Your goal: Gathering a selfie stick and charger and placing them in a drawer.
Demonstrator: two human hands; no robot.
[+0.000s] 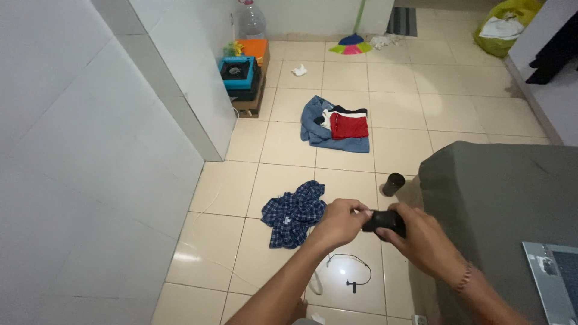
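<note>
Black object [385, 221] pinched between both hands – over cream tiled floor [343, 159].

a small black object [384, 221] with a matt, soft look is held between the left hand [340, 222] and the right hand [421, 239]. the floor [397, 108] is laid in glossy, smooth cream tiles. woven check cloth is seen in the blue shirt [293, 213]; the grey bed cover [500, 198] appears matt fabric.
</note>
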